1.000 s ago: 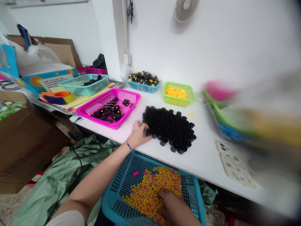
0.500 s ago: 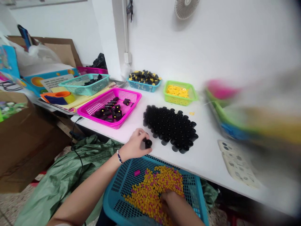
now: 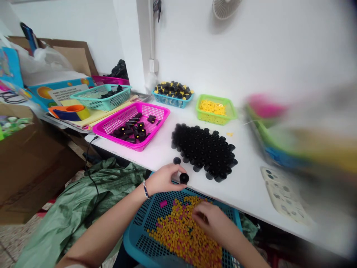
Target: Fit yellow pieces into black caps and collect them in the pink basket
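At the front edge of the bench [image 3: 245, 186], a black cup [image 3: 184, 178] is gripped by the fingers of the left hand [image 3: 161, 180]. Right hand [image 3: 209, 217], fingers curled, is over yellow pieces [image 3: 178, 232] in a blue basket [image 3: 128, 240]; I cannot tell its hold.

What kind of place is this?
It looks like a small workshop. Lots of black pieces stand packed together on the table, a blue basket holds tiny yellow and pink bits, and a pink basket holds more black ones.

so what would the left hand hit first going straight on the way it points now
The left hand, holding a black piece, would probably meet the cluster of black pieces first, though depth is unclear.
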`<state>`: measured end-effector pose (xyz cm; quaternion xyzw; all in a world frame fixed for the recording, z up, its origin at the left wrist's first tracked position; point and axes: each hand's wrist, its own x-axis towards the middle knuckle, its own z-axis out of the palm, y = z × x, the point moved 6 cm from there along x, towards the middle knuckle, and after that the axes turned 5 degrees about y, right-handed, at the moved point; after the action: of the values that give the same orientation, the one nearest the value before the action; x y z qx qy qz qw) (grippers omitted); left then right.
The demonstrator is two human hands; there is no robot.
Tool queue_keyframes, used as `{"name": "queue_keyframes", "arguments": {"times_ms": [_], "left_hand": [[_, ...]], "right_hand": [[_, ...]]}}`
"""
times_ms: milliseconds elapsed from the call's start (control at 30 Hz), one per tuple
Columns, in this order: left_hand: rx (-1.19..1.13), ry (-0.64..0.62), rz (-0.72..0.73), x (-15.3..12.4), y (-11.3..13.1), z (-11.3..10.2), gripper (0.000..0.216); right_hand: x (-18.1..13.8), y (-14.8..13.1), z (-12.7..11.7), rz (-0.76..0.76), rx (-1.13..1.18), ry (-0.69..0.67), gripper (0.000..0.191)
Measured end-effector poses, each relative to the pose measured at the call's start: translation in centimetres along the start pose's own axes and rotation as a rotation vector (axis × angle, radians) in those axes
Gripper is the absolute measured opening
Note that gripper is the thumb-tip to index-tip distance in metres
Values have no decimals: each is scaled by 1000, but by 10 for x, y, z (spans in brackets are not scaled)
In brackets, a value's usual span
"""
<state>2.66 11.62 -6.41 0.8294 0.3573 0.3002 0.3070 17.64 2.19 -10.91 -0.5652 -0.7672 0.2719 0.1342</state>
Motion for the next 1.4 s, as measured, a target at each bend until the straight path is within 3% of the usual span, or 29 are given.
{"name": "queue_keyframes", "arguments": {"times_ms": [100,167,300,700,867,1000,1233,1400], "left_hand": [[76,22,-2,5,-4,8,36],[104,71,8,9,-5,11,36],[116,106,19,11,-7,14,35],[134,82,-22,11,-10,14,36],[146,57,-121,11,-12,11,37],[109,20,-145,11,-13,12,35],[79,-5,-152,12,-16,12,37],[88,8,-141,11,-16,11,37]], "right_hand": [[20,-20,-44,-64,137,277,17],[31,-27,-60,-96,143,405,18],[49,-31,-64,-144,91,437,19],[79,-16,-73,230,297,153,18],[101,-17,-80,216,260,-104,18],[115,-19,-82,331,334,-299,14],[128,-23,-78,429,342,-508,20],[136,-26,-78,405,264,-538,21]]}}
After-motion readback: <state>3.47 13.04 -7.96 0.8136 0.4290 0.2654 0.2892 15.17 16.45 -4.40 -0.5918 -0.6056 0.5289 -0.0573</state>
